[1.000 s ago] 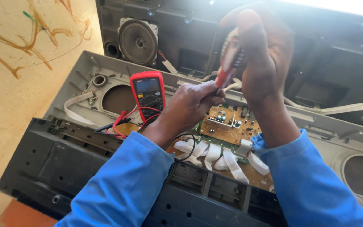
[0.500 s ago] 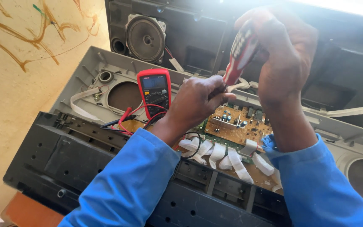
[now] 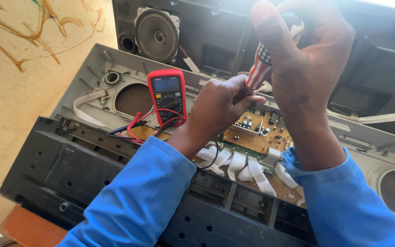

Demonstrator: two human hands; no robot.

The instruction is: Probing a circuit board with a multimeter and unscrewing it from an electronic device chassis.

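1. Red-and-white striped, with a starred blue patch, the screwdriver handle (image 3: 260,68) sits in your right hand (image 3: 305,68), whose fingers are closed around its upper end, high over the middle of the scene.
2. Your left hand (image 3: 222,107) is curled shut around the lower end of that handle, just below and left of the right hand; the shaft and tip are hidden behind the fingers, so you cannot tell where the tip lands.
3. Both hands hover over the tan circuit board (image 3: 257,132), which lies in the open grey plastic chassis (image 3: 88,75). Whether the left hand touches the board cannot be told.
4. White flat ribbon cables (image 3: 248,167) fan out from the near edge of the board toward you, between your two blue sleeves (image 3: 138,201).
5. Left of your left hand, a red-cased multimeter (image 3: 167,96) leans on the chassis with its screen facing you; its red and black leads (image 3: 136,128) trail down to the near left.
6. Near you lies a black ribbed plastic panel (image 3: 56,169), dotted with holes, crossing the lower part of the view.
7. Far behind the chassis stands a dark cabinet with a round speaker cone (image 3: 156,34) at far left.
8. A yellowish wall with brown streaks (image 3: 24,55) fills the left side.
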